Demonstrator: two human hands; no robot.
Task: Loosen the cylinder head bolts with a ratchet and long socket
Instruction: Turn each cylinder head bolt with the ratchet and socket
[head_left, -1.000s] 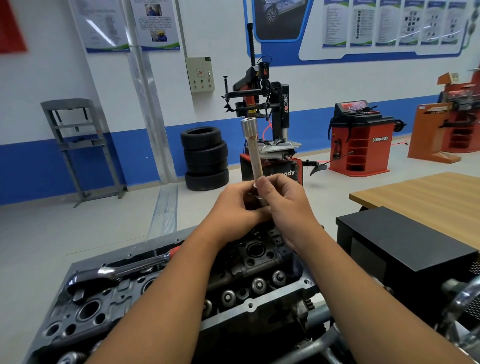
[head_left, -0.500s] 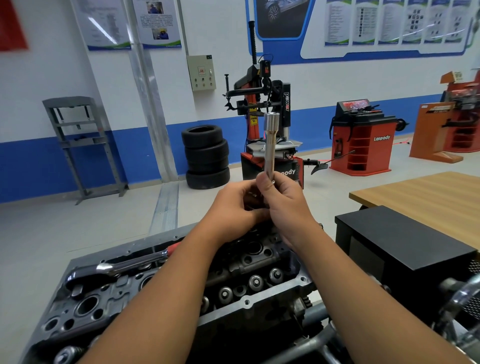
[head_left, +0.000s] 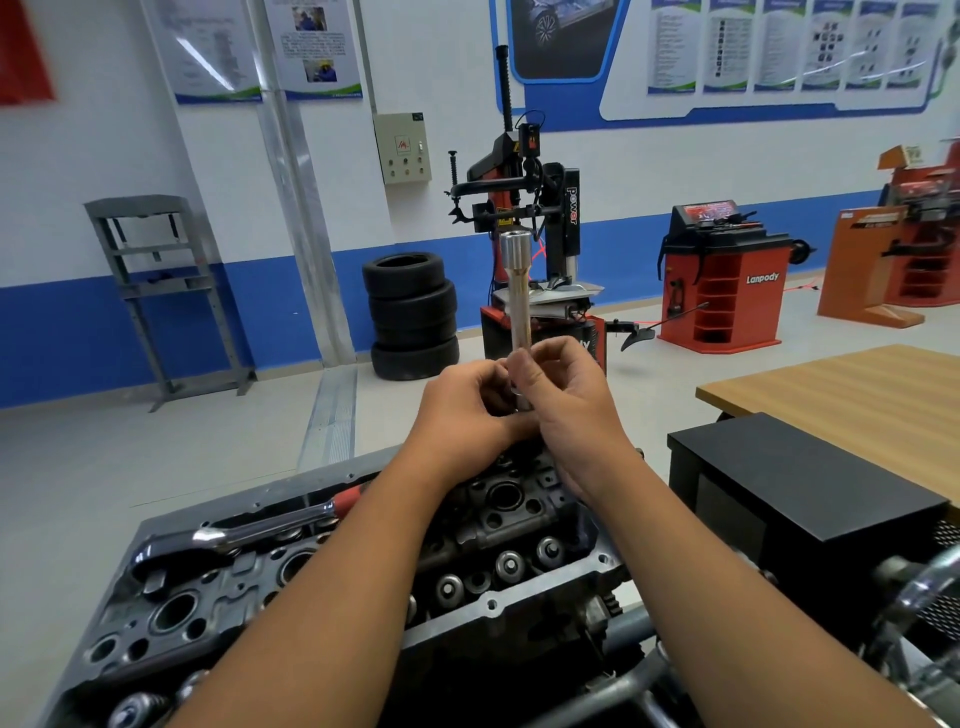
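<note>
Above the cylinder head, long socket upright in both hands' pinching grip.

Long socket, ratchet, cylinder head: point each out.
long socket (head_left: 518, 291): head view, mid-shaft above the fingers.
ratchet (head_left: 260, 530): head view, chrome handle lying on the head.
cylinder head (head_left: 498, 566): head view, row of valve springs between the forearms.

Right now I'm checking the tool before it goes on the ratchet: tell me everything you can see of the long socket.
The long socket is a slim, bright metal tube with a wider, ribbed collar at its top end. It stands nearly upright in the air above the cylinder head, touching nothing but the hands. The right hand pinches its lower shaft, the left hand closes around its base, which stays hidden.
</note>
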